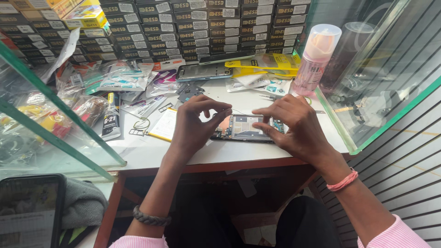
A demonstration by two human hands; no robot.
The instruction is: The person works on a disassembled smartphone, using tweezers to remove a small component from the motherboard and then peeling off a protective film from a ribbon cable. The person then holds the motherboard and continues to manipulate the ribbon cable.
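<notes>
An opened smartphone with its back cover off and circuit boards showing [245, 127] lay flat on the white worktop [151, 149], near the front edge, between both hands. The left hand [193, 126] rested on the phone's left end, fingers curled, thumb and forefinger pinched close together above the upper left corner; whether anything sat in the pinch could not be told. The right hand [294, 124] lay over the phone's right end, fingers bent down onto the exposed board, fingertips touching it, not closed around anything. A thin wire or tool ran from near the left fingertips toward the right hand, too fine to identify.

Left wrist wore a grey braided band [150, 217], right wrist a pink band [343, 180]; pink striped sleeves at the bottom edge.

Just left of the phone lay a flat yellow-edged white pad [163, 124], partly under the left hand. Further left stood a black and white glue tube [111, 117]. Behind the phone, a second dark smartphone [204, 71] lay flat among clear plastic packets and yellow pouches [266, 62]. A clear bottle with pink liquid and a white cap [317, 57] stood upright at the right rear, beside the green-framed glass panel [367, 92]. Stacked dark labelled boxes [202, 27] filled the back wall
</notes>
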